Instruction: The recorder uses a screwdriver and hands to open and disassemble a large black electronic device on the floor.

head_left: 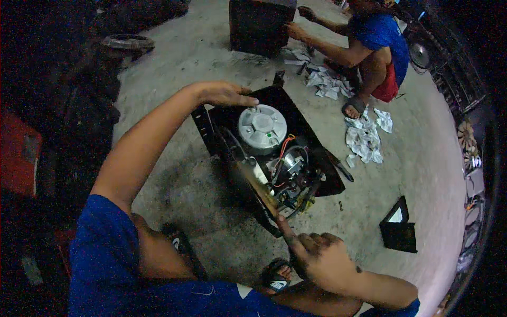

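Note:
A black metal chassis (311,145) with parts mounted on it lies on the floor before me. It carries a round silver motor (263,127) and, nearer, a cluster of wires and small metal parts (290,174). My left hand (224,95) rests at the chassis's far left corner, fingers stretched out, one tip beside the motor. At the near end is my right hand (322,259), index finger extended to the chassis edge and the other fingers curled. A blurred brownish strip (260,191) runs from that fingertip along the left side. Whatever the curled fingers hold is hidden.
Another person in a blue shirt (385,39) squats at the far right, hands at a dark box (261,26). Crumpled white paper (364,138) litters the floor nearby. A small black angled piece (398,227) lies at right. My sandalled foot (278,276) is close to the chassis.

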Tool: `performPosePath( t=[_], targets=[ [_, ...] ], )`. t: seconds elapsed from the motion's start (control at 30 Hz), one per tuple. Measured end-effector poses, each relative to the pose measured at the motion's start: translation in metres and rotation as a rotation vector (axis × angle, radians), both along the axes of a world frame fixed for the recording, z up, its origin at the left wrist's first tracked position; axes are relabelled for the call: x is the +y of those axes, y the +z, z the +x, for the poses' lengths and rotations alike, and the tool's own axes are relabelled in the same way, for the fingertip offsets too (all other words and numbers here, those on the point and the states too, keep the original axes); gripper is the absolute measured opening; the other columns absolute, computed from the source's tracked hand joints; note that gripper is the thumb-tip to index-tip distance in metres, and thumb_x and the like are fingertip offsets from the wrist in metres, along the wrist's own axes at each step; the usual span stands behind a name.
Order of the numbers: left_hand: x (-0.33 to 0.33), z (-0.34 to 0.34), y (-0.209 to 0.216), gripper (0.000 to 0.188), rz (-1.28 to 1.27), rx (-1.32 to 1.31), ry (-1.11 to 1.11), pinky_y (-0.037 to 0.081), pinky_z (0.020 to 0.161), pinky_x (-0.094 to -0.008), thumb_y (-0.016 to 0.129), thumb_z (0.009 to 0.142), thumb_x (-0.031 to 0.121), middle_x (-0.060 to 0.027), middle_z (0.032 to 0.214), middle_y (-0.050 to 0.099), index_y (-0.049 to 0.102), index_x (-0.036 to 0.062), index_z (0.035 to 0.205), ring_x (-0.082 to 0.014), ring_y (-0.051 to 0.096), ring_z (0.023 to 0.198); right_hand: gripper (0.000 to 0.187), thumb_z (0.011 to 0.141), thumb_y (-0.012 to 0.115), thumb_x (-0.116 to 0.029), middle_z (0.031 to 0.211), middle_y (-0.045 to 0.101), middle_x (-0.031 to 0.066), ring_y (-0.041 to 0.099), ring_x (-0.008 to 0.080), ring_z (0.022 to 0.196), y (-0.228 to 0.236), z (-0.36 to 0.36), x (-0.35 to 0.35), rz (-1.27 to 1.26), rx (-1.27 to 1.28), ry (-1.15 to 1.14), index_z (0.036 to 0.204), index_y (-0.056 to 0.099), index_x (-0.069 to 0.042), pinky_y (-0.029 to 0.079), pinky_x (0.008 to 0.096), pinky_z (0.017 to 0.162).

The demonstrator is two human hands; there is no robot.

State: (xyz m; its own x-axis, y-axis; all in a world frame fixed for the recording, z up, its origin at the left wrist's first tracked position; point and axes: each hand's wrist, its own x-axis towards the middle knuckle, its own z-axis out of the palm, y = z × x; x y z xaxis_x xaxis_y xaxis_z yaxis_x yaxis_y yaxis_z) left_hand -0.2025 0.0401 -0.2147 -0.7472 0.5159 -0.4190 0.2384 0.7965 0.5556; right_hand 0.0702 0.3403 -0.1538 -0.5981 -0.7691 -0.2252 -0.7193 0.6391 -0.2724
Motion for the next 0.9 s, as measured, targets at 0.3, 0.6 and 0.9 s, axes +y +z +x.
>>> performPosePath(
  t=[0.3,0.6,0.9],
  targets=[
    [-0.013,0.012,0.005,0.088,-0.068,0.022,0.021,0.034,0.105,-0.0394,0.045,0.085,0.067,-0.0273,0.13,0.048,0.043,-0.0078,0.131,-0.0379,0.044,0.124,0.052,0.073,0.059,-0.021,0.095,0.061,0.0116,0.061,0.0279,0.079,0.013,0.006,0.037,-0.041,-0.112,-0.132,0.123,0.052,-0.011,0.052,0.0392,0.059],
    [-0.005,0.01,0.011,0.066,0.031,0.037,-0.066,0.045,0.088,-0.0457,0.039,0.092,0.058,-0.0265,0.108,0.06,0.054,-0.0004,0.117,-0.0412,0.056,0.103,0.047,0.073,0.059,-0.023,0.103,0.062,0.0109,0.061,0.0263,0.082,0.069,0.01,0.004,0.159,-0.152,-0.238,0.119,0.055,-0.014,0.051,0.0412,0.062],
    [0.004,0.034,0.03,0.058,-0.157,0.303,-0.05,0.048,0.082,-0.046,0.049,0.087,0.054,-0.022,0.104,0.063,0.055,0.0058,0.12,-0.038,0.061,0.092,0.02,0.093,0.053,-0.015,0.076,0.063,0.009,0.059,0.0139,0.065,0.148,0.091,0.035,-0.473,-0.011,-1.528,0.105,0.053,0.0,0.047,0.0276,0.06]
  ],
)
